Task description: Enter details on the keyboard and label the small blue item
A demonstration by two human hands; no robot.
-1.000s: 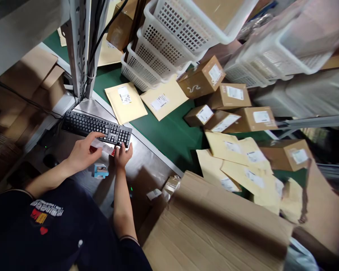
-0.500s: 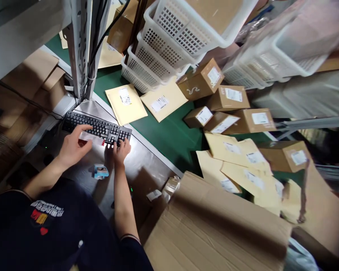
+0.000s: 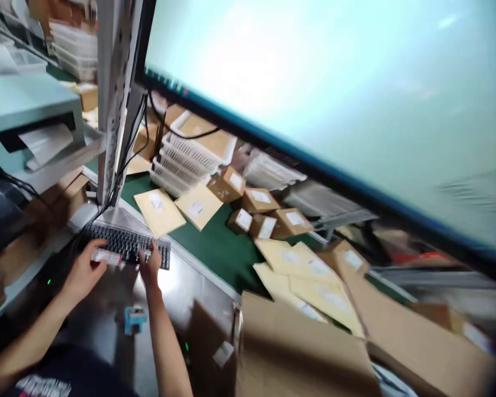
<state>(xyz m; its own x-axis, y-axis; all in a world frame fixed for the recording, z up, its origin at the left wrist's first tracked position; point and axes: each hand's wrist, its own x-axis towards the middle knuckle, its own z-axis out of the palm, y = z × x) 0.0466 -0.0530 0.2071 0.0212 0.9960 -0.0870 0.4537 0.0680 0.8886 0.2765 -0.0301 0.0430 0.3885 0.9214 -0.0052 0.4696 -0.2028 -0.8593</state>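
Left fingers pinch a packet, right fingers half-curled over keyboard; basket holds cardboard.

Room runs over the table between the keyboard and blue item; the post bars the far left, the cardboard the lower right, the monitor the upper right

Head-worn view, facing forward and down

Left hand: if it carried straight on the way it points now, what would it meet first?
The left hand, slim red-ended packet leading, would most likely meet the black keyboard first; the picture leaves its height above the keys unclear.
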